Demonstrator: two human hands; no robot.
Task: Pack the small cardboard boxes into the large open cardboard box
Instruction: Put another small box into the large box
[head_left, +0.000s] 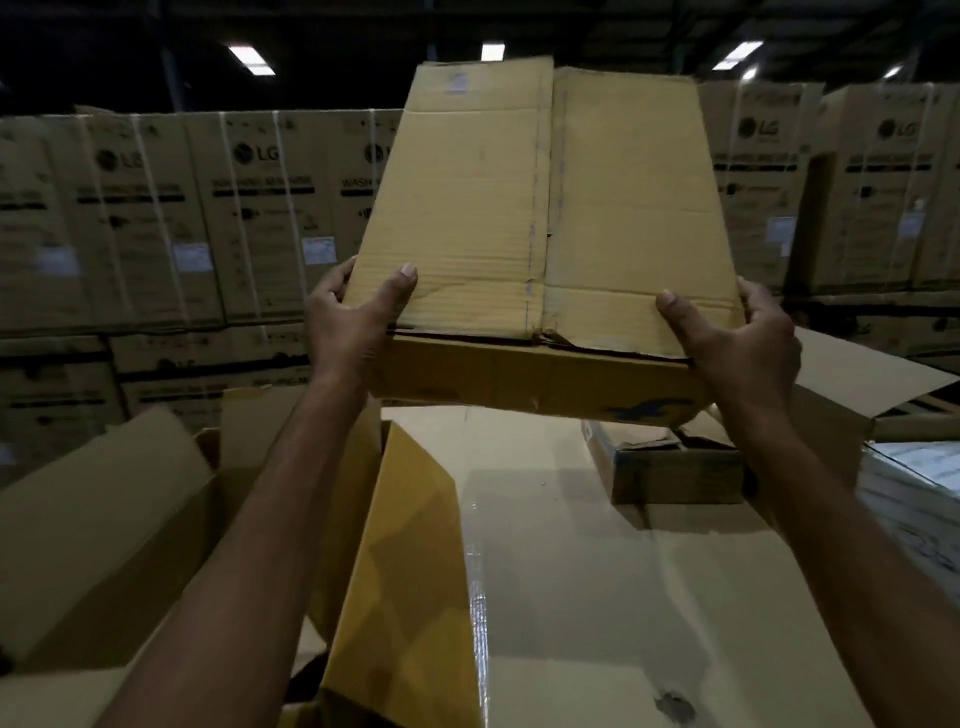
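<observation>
Head view: stacked cartons (156, 208) fill the background at left and right. Each is printed with the round LG logo, and below it is a line beginning "WASH". The rest of that print and the white stickers are too blurred to read.

The small box (519, 218) is held up in the middle of the frame. Its broad face is plain apart from a faint dotted line running down beside the centre seam. A blue mark shows on its narrow lower side near the right corner, but I cannot read it.

The left hand (345, 317) grips the box's lower left corner, with the thumb flat on the broad face and the fingers curled round the side edge. The right hand (737, 338) grips the lower right corner in the same way.

The box is tilted, with its top edge leaning away, and it is clear of everything beneath it. Directly below it is a taped carton (571, 571) with a shiny strip of clear tape along its seam. On that carton stands a little dark box (670, 467) with blue print.

The large open box (104, 519) is at the lower left with its flaps up, under the left forearm and apart from the held box.
</observation>
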